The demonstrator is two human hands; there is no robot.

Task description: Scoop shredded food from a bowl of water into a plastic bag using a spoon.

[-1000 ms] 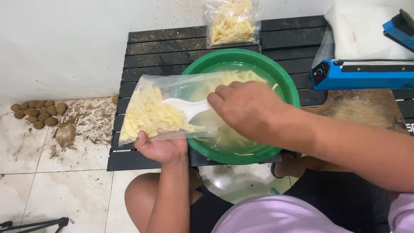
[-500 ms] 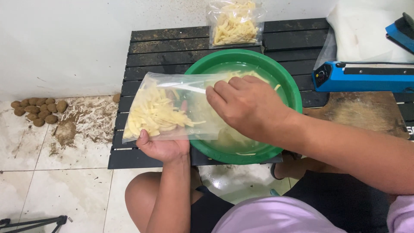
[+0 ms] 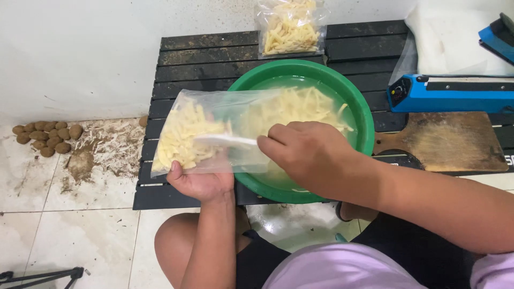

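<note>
Left grip [image 3: 201, 182] clutching bag [image 3: 214, 131], right grip [image 3: 308, 155] clenching spoon [image 3: 225, 141], slatted table [image 3: 209, 59], tiled floor [image 3: 59, 214]

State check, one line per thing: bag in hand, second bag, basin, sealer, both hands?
clear bag: lying sideways, mouth open, partly filled with potato strips
white spoon: inside that bag
left hand: holding bag from below
right hand: at bag mouth, holding spoon
green basin: holds water and strips
second bag: filled, upright
blue sealer: arm down

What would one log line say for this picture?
left hand: holds bag | right hand: white scoop inside bag | bowl: below, strips in water
</note>
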